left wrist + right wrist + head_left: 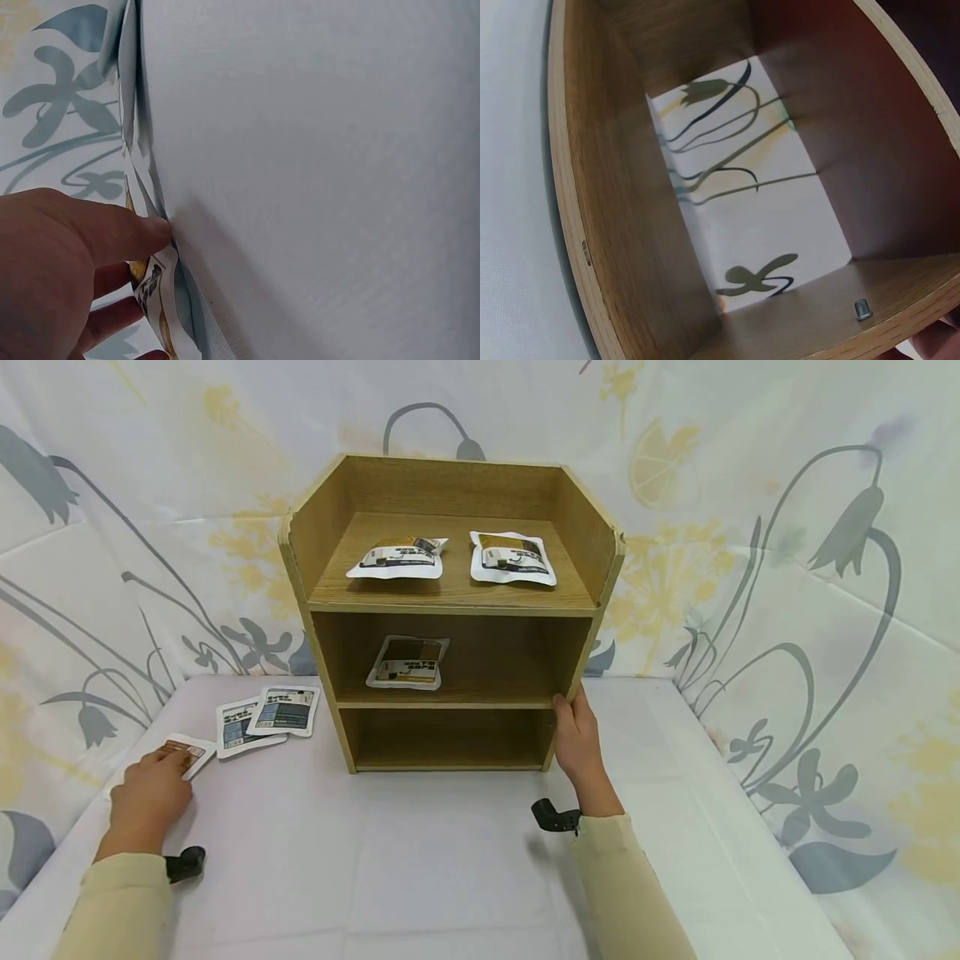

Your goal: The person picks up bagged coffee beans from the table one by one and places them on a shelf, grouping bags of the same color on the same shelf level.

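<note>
At the left of the table, my left hand [152,789] pinches a white-edged packet with a brown label [192,752]. The left wrist view has the thumb on one face of this packet [159,292] and fingers behind it. Two packets with dark blue labels [285,710] lie overlapping just beyond. My right hand [579,735] grips the right side panel of a small wooden shelf [465,610], low down near the middle board. Two puffy packets [513,558] lie on the shelf's top level, and one brown-labelled packet [408,663] leans in the middle compartment.
A white cloth [450,860] covers the table, and a floral-patterned sheet [750,568] hangs behind and along both sides. The shelf's bottom compartment [450,739] opens toward me. A small metal peg [863,309] sticks out of an inner wall of the shelf.
</note>
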The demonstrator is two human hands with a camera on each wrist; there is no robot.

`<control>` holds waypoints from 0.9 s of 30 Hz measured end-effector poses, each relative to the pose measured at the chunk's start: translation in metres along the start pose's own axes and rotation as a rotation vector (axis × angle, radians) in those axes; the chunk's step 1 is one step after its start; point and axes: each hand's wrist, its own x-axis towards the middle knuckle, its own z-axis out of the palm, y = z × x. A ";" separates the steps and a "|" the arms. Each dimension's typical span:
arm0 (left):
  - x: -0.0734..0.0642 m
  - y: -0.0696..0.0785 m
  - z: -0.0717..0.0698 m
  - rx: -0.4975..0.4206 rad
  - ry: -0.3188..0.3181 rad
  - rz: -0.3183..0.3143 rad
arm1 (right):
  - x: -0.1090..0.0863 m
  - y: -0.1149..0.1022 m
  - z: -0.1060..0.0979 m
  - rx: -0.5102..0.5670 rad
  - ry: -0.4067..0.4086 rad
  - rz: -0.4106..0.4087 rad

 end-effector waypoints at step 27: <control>-0.006 0.006 -0.006 -0.007 0.034 -0.058 | -0.002 -0.002 -0.001 0.006 -0.017 0.007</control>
